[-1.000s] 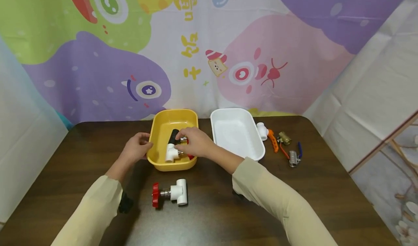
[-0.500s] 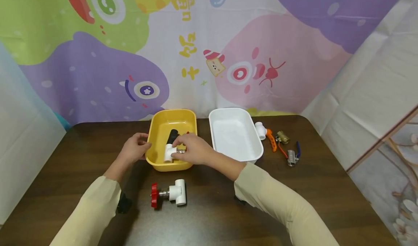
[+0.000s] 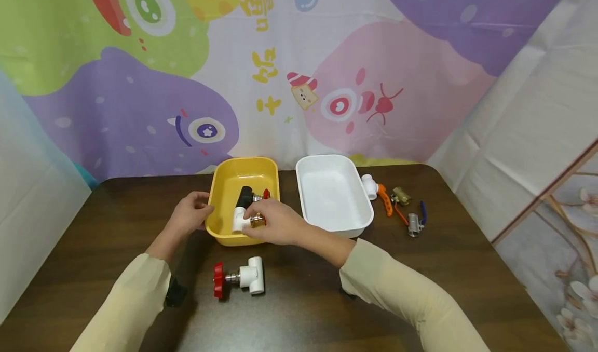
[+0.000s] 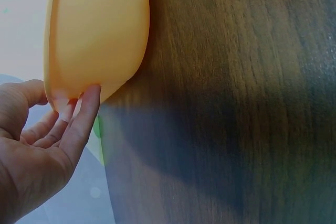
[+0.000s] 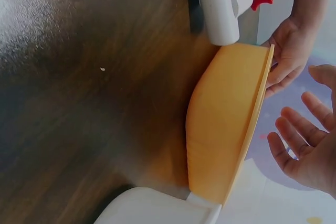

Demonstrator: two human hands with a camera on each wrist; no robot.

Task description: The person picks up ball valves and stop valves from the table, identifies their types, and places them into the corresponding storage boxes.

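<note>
My left hand (image 3: 189,213) holds the left side of a yellow tray (image 3: 243,240), thumb at the rim and fingers against the outer wall (image 4: 100,30). Inside lie a black tee-shaped valve (image 3: 244,197) and, nearer me, a white tee-shaped valve (image 3: 239,220) with a metal stem. My right hand (image 3: 276,222) hovers over the tray's front right corner, partly covering the white valve's handle end. The right wrist view shows that hand's fingers (image 5: 296,129) spread and loosely bent, with nothing between them. Another white valve with a red handwheel (image 3: 218,280) lies on the table before the tray.
A white tray (image 3: 301,196) stands just right of the yellow one. Beyond it lie a white valve with an orange lever (image 3: 385,201), a brass valve (image 3: 402,196) and a steel valve with a blue lever (image 3: 413,224). A patterned cloth (image 3: 187,82) hangs behind the table.
My right hand has drawn back from the black valve toward the tray's front right, uncovering its red handle and the white valve's stem. The left hand keeps its hold on the tray.
</note>
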